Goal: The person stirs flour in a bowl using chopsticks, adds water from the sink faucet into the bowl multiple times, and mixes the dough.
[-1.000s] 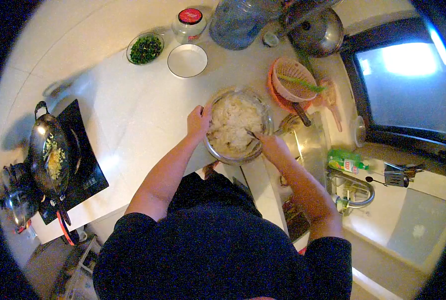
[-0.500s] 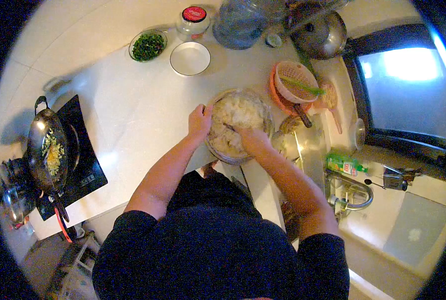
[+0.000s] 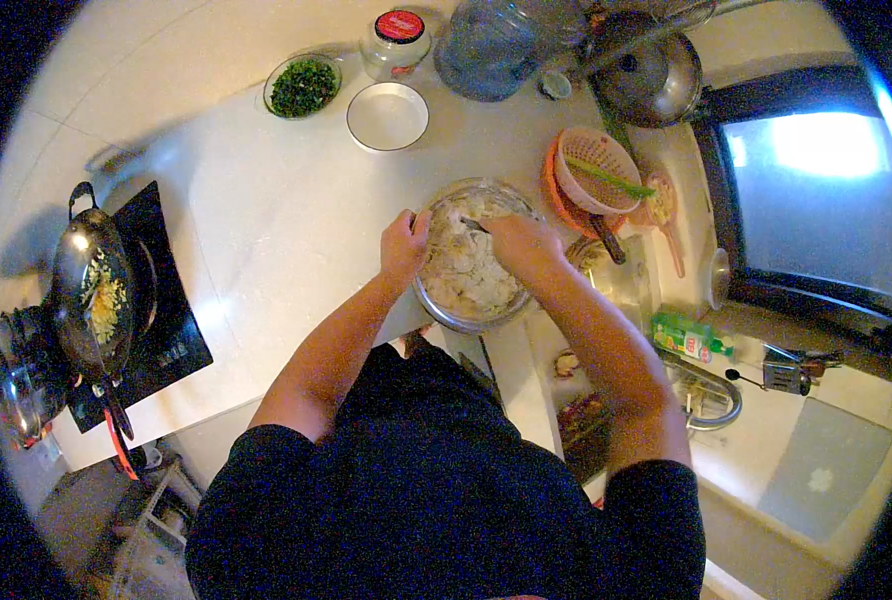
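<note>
A round metal bowl (image 3: pixel 466 322) stands at the counter's front edge, with a pale, lumpy, dough-like mixture (image 3: pixel 471 270) inside. My left hand (image 3: pixel 404 245) grips the bowl's left rim, fingers closed round it. Over the upper right part of the bowl is my right hand (image 3: pixel 521 245), closed on a thin dark utensil (image 3: pixel 474 225) whose tip reaches into the mixture. The far end of the utensil is hidden by the hand.
White bowl (image 3: pixel 388 116), dish of chopped greens (image 3: pixel 303 88) and red-lidded jar (image 3: pixel 396 45) stand at the back. A wok (image 3: pixel 91 300) sits on the left cooktop (image 3: pixel 171 340). Right are a pink colander (image 3: pixel 598 170), green bottle (image 3: pixel 688 338) and sink faucet (image 3: pixel 716 400).
My right hand has swept across the bowl from its lower right side to its upper right, carrying the utensil through the mixture. My left hand keeps its hold on the rim.
</note>
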The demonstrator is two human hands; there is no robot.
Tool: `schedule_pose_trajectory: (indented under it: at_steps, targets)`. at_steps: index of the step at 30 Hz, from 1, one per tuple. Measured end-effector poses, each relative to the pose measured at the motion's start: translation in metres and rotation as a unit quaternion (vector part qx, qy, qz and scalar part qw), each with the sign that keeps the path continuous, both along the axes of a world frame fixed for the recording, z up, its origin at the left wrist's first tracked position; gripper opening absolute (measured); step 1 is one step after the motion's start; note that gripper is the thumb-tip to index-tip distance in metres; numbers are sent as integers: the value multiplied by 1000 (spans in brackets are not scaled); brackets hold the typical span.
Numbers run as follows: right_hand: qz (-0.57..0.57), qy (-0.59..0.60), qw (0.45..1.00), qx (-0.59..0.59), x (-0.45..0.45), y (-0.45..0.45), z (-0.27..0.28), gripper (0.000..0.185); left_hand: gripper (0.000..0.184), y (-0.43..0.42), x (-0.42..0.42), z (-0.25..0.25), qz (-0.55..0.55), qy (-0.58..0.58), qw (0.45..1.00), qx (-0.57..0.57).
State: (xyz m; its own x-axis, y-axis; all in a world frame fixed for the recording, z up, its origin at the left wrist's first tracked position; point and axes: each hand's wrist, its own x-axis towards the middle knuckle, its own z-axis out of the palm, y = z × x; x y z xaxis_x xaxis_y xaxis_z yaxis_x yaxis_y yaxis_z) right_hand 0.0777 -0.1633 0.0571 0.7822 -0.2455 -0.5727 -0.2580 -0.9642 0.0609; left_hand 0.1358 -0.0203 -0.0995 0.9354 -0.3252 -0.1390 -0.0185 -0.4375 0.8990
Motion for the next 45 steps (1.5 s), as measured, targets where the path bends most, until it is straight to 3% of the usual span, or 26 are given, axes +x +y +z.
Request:
schedule_pose_trajectory:
  at_steps: [5, 9, 11, 16, 18, 21, 25, 28, 32, 35, 38, 39, 42, 43, 44, 45]
  targets:
    - [-7, -70, 995, 68, -65, -7, -48, 33, 42, 1, -1, -1, 10, 0, 1000, 13]
    - [-87, 35, 995, 39, -96, 3, -9, 33, 42, 0, -2, 2, 6, 18, 1000, 11]
    - [67, 31, 997, -37, -69, 17, 45, 33, 41, 1, -2, 3, -5, -22, 1000, 20]
    - [215, -58, 974, -46, 9, 4, 31, 26, 38, -3, -2, -7, -21, -7, 999, 34]
    - [352, -75, 927, -110, 46, 3, 16, 25, 37, -2, 0, -5, -21, -18, 999, 31]
    - [305, 31, 943, -131, 78, -19, -21, 26, 37, 1, -1, -2, -27, -8, 999, 32]
    - [247, -78, 957, -135, 45, -68, -6, 29, 37, 2, 0, -2, -30, 34, 998, 40]
    - [136, -33, 984, -113, 43, -79, -37, 30, 37, 1, 0, 17, -19, 47, 999, 10]
    - [270, 23, 959, -87, 72, -27, -59, 25, 36, -3, 1, 2, -36, 38, 998, 47]
    - [290, 9, 954, -78, 79, -25, -35, 23, 35, -4, -4, -52, -54, -100, 993, -26]
    - [313, -7, 947, -73, 91, -23, -17, 21, 34, 0, 2, 13, -44, 21, 998, 34]
    - [275, -47, 959, -53, 73, -57, -35, 21, 34, 0, 2, 11, -42, 25, 998, 31]
    - [304, -339, 881, -132, 28, -82, -5, 20, 34, -2, 1, 5, -25, 29, 999, 5]
    - [272, -444, 840, -154, 17, -66, 9, 21, 35, 0, 0, 4, -16, 23, 1000, -14]
    - [135, -515, 834, -145, 20, -36, 0, 21, 35, 0, -1, 4, -7, 16, 999, -31]
    - [102, -420, 891, -138, 22, -38, -4, 21, 36, -2, 1, 4, -13, 2, 999, -32]
